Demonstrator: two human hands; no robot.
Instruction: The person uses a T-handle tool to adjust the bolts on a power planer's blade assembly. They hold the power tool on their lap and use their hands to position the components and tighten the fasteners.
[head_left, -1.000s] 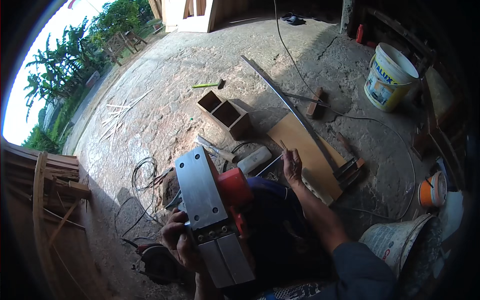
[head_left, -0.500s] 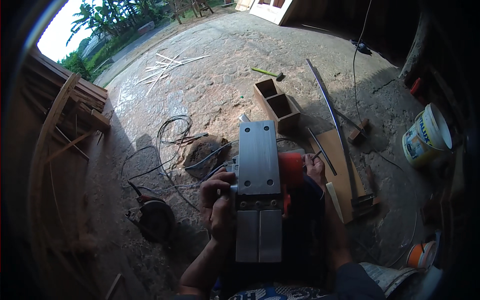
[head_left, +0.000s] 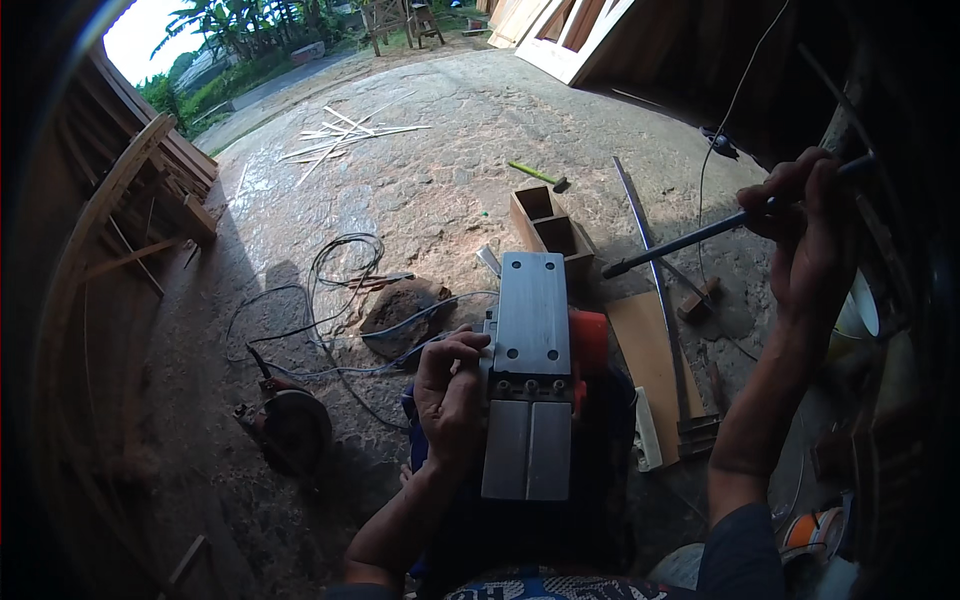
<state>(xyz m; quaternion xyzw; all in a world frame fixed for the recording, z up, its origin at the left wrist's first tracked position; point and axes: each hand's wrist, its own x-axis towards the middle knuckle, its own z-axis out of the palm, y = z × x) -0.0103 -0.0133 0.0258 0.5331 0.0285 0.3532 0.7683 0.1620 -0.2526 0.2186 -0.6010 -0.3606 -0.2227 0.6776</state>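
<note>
An electric hand planer lies upside down over my lap, its grey metal sole and the row of bolts at the cutter facing up. A red housing shows on its right side. My left hand is closed against the planer's left side, fingers curled at its edge. Up at the right, well apart from the planer, my right hand grips a dark T-handle wrench. Its long bar slants down to the left; the hand hides where the stem joins.
Beyond the planer stand an open wooden box and a green-handled hammer. A circular saw and looped cable lie left, near a stone. Right are a long metal clamp, a brown board and a bucket.
My right hand has lifted the T-handle wrench from beside the planer up and to the right. The planer sits slightly further right in view, with my left hand still on it.
</note>
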